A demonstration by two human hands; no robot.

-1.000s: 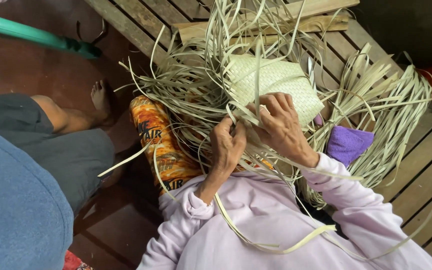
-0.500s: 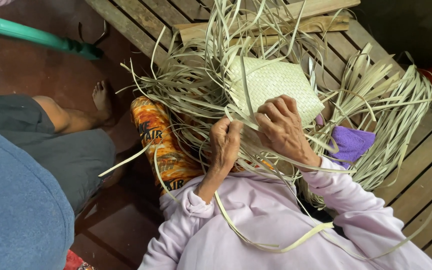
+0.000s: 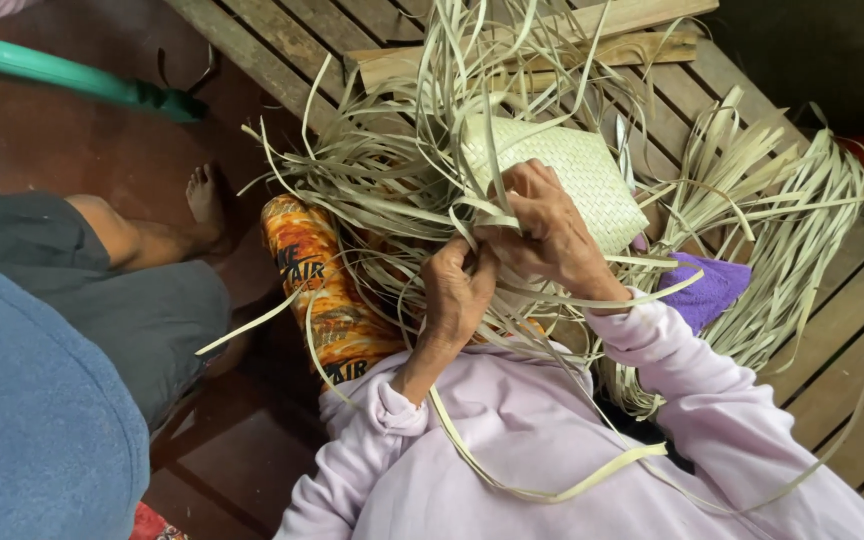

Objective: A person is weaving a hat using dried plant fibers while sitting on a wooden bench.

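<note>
Both hands grip pale leaf strips at the near edge of a woven mat piece (image 3: 582, 180), which sits just above the centre of the frame. Left hand (image 3: 457, 295) is curled, its fingertips pinching a strip where it folds over, just below and left of the woven part. Right hand (image 3: 552, 235) lies over the weave's lower corner, fingers bent and pressing strips down against it; the two hands touch at the fingertips. The finished weave is a tight checker of flat, cream-coloured strips, tilted like a diamond.

Loose strips (image 3: 382, 190) fan out from the weave on all sides: a tangle to the upper left, and a thick bundle (image 3: 792, 230) curving down the right side of the frame. One long strip (image 3: 552, 490) loops across the lilac sleeves (image 3: 512, 450) at the bottom centre.

An orange patterned cloth (image 3: 322, 290) shows under the strips, left of the hands, and a purple cloth (image 3: 707, 290) lies just right of the right wrist. Everything rests on a slatted wooden platform (image 3: 852, 350) running from the top centre to the lower right. At the left, another person's bare leg and foot (image 3: 202, 205) rest on the dark red floor (image 3: 82, 150), with blue fabric (image 3: 32, 420) filling the lower left corner and a green bar (image 3: 62, 75) at the upper left.
</note>
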